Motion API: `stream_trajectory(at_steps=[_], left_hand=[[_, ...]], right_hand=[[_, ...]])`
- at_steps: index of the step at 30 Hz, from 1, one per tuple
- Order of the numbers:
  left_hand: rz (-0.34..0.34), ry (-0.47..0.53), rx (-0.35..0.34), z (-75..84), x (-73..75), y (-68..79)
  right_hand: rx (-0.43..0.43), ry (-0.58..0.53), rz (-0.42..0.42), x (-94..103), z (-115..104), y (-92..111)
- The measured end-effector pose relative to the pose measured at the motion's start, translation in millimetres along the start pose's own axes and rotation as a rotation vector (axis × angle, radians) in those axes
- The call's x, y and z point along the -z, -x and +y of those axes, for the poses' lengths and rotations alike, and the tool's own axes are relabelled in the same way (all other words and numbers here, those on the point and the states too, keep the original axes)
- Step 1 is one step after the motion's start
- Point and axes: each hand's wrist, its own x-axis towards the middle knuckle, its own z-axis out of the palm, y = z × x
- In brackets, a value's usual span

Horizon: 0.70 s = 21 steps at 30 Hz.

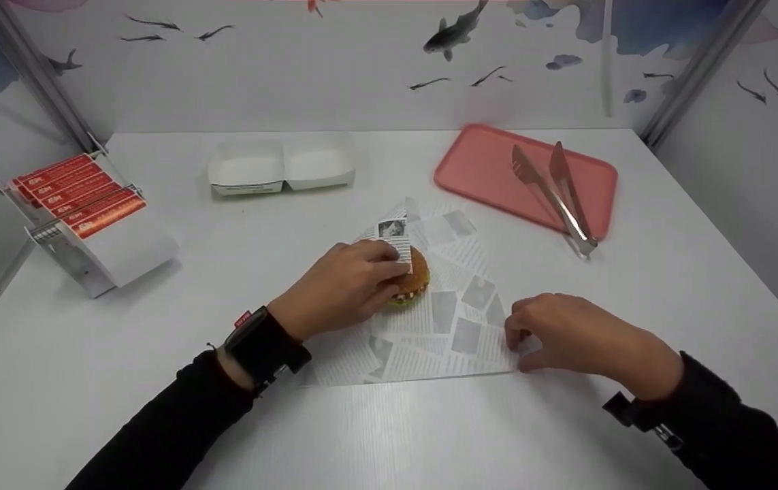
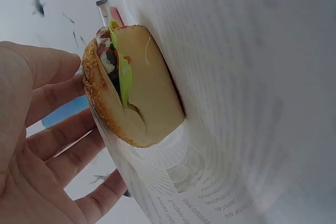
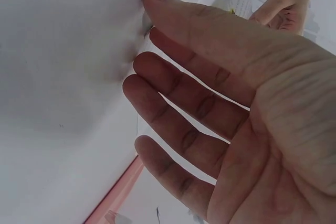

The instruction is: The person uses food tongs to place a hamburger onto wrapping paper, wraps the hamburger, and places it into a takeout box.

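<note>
A burger [image 1: 418,275] with a seeded bun, lettuce and sauce lies on a newsprint-patterned wrapping paper [image 1: 443,272]. One flap of the paper is folded over the bun's left part. My left hand [image 1: 361,275] rests on this flap and the bun; in the left wrist view its thumb touches the bun [image 2: 152,82] and its fingers lie fairly straight along the paper. At the paper's near right corner is my right hand [image 1: 565,333], fingertips down by the edge. Its fingers [image 3: 178,124] are loosely bent, with a gap between thumb and forefinger.
An opened white clamshell box [image 1: 246,170] stands at the back left. Metal tongs [image 1: 565,211] lie on a pink tray [image 1: 477,153] at the back right. On the left is a holder [image 1: 82,265] with red-and-white cartons [image 1: 82,190]. Patterned walls [image 1: 327,75] border the table.
</note>
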Motion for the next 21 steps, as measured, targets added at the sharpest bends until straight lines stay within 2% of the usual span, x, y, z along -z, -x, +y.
stream_trajectory(at_steps=[5,13,21], left_hand=[[0.006,-0.005,-0.006,-0.8,-1.3,-0.7],[0.005,-0.014,0.000,-0.8,-1.8,0.5],[-0.041,-0.021,0.019,0.8,1.0,0.9]], right_hand=[[0.008,-0.002,0.020,-0.5,2.3,0.6],[0.103,0.024,0.111,-5.5,6.4,-0.1],[0.095,0.025,0.147,-2.5,8.5,-3.6]])
